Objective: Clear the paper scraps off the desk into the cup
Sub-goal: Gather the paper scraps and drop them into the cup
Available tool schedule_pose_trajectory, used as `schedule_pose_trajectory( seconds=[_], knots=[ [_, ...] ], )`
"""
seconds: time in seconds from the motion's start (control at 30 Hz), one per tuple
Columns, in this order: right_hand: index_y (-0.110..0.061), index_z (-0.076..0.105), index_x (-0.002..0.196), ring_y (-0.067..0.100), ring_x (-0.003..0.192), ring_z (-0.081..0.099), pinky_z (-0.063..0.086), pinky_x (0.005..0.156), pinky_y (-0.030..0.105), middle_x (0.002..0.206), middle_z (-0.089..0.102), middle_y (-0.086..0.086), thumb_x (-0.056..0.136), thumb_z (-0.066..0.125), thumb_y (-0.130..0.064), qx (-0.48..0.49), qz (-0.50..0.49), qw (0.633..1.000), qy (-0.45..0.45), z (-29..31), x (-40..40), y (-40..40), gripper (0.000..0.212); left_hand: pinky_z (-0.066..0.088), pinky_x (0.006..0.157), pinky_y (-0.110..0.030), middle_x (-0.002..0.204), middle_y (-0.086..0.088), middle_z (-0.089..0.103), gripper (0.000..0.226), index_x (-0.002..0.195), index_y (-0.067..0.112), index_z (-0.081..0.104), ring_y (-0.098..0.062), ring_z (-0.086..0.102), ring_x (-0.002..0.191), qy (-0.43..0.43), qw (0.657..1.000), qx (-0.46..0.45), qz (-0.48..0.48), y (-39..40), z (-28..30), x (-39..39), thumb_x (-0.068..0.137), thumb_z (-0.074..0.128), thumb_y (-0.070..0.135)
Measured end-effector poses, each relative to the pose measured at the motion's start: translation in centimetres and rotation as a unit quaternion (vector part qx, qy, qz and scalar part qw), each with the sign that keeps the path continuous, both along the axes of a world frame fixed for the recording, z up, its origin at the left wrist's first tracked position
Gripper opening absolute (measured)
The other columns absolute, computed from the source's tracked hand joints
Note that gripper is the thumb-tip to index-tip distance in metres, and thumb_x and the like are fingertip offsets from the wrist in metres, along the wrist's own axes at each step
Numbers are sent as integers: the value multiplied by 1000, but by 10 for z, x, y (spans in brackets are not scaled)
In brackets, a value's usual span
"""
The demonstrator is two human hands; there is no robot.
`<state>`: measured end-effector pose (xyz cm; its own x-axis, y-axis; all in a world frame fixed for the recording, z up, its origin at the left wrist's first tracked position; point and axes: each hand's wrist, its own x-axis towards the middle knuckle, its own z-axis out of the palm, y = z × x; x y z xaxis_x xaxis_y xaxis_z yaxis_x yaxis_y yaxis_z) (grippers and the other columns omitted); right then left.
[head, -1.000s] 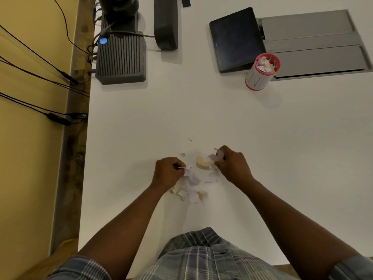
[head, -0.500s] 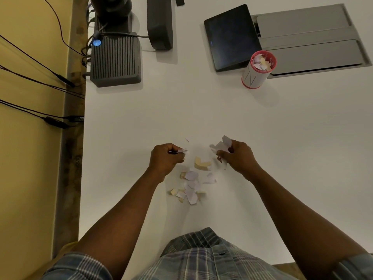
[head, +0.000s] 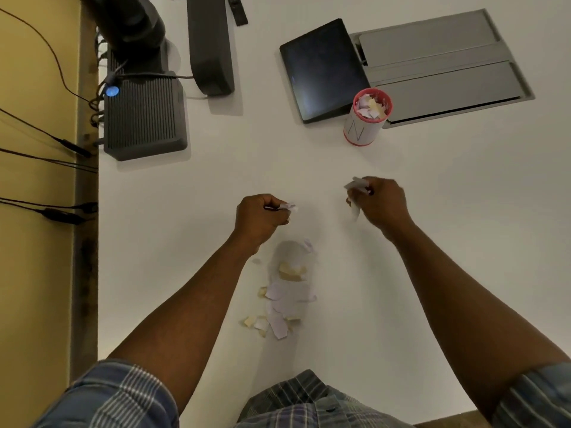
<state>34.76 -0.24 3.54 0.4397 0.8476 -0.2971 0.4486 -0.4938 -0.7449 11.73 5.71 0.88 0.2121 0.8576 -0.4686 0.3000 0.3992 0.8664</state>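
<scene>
A pile of white, lilac and yellow paper scraps (head: 282,296) lies on the white desk (head: 432,242) near my body. My left hand (head: 259,219) is raised beyond the pile and pinches a small white scrap at its fingertips. My right hand (head: 378,200) is farther right and pinches several white scraps, one hanging down. The cup (head: 366,117), white with a red rim and base and a letter N on its side, stands upright at the back right of my hands, holding several scraps.
A dark tablet (head: 321,72) leans beside the cup, next to a grey cable tray lid (head: 445,66). A grey ribbed box (head: 143,118) and a monitor foot (head: 210,47) stand at the back left. Cables (head: 46,156) hang over the desk's left edge.
Both hands have lifted away from the pile with scraps pinched in them. My right hand has moved right and forward, toward the cup.
</scene>
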Motion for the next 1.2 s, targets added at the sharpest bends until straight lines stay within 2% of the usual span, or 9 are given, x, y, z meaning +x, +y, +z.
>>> schedule_pose_trajectory(
  seconds=[0.07, 0.2, 0.37, 0.57, 0.67, 0.73, 0.87, 1.0, 1.2],
  knots=[
    [-31, 74, 80, 1, 79, 64, 45, 70, 3, 82, 71, -12, 82, 65, -18, 29, -47, 998, -10, 9, 18, 22, 16, 60, 75, -32, 89, -7, 75, 10, 73, 10, 71, -21, 71, 85, -10, 1000, 16, -9, 17, 5, 20, 73, 77, 2],
    [-16, 76, 95, 21, 83, 67, 53, 79, 31, 88, 75, 7, 85, 61, -25, 74, -85, 986, -120, 25, 51, 69, 20, 59, 80, -43, 91, -16, 73, 13, 70, 10, 69, -29, 71, 87, -11, 998, 61, -17, 53, 18, 60, 74, 75, -1],
    [-5, 72, 88, 17, 66, 57, 36, 54, 15, 83, 72, 14, 92, 55, -21, 85, -46, 972, -214, 27, 86, 118, 24, 61, 74, -38, 76, -7, 71, 10, 69, 8, 69, -18, 71, 67, 18, 994, 103, -24, 96, 35, 114, 72, 78, 6],
    [-8, 63, 96, 22, 90, 66, 44, 76, 16, 102, 70, 13, 88, 63, -18, 101, -72, 967, -225, 11, 96, 154, 13, 62, 70, -36, 74, -2, 66, 7, 75, 5, 70, -20, 70, 71, 54, 990, 128, -21, 128, 42, 163, 72, 75, 0],
    [-7, 61, 94, 13, 73, 58, 39, 64, 6, 90, 68, 10, 89, 61, -15, 144, -100, 961, -212, 0, 96, 163, 10, 62, 70, -35, 78, -4, 68, 7, 80, 4, 72, -17, 69, 71, 68, 988, 138, -14, 138, 40, 178, 75, 76, 4],
    [-7, 61, 87, 14, 68, 58, 41, 58, 9, 82, 67, 10, 90, 56, -11, 149, -88, 958, -228, -5, 97, 165, 7, 62, 70, -36, 80, -6, 69, 7, 81, 4, 72, -18, 69, 73, 81, 986, 147, -4, 143, 38, 185, 76, 76, 6],
    [-6, 64, 94, 28, 79, 65, 55, 75, 34, 88, 69, 14, 92, 56, -16, 93, 5, 945, -314, -9, 94, 170, 13, 61, 70, -33, 76, -4, 68, 6, 78, 7, 71, -18, 67, 71, 116, 976, 185, 7, 146, 33, 194, 77, 75, 10],
    [-2, 66, 108, 35, 91, 67, 54, 88, 41, 101, 69, 20, 91, 64, -20, -7, 81, 923, -377, -7, 95, 179, 25, 60, 69, -29, 76, -4, 69, 9, 79, 7, 71, -16, 66, 70, 129, 969, 209, 7, 148, 27, 196, 77, 76, 15],
    [5, 62, 112, 36, 93, 65, 49, 90, 40, 102, 65, 23, 88, 67, -13, -79, 91, 927, -354, -3, 97, 189, 31, 56, 64, -22, 75, -4, 69, 8, 78, 7, 71, -13, 63, 66, 158, 957, 244, -4, 150, 23, 197, 79, 74, 15]
  ],
)
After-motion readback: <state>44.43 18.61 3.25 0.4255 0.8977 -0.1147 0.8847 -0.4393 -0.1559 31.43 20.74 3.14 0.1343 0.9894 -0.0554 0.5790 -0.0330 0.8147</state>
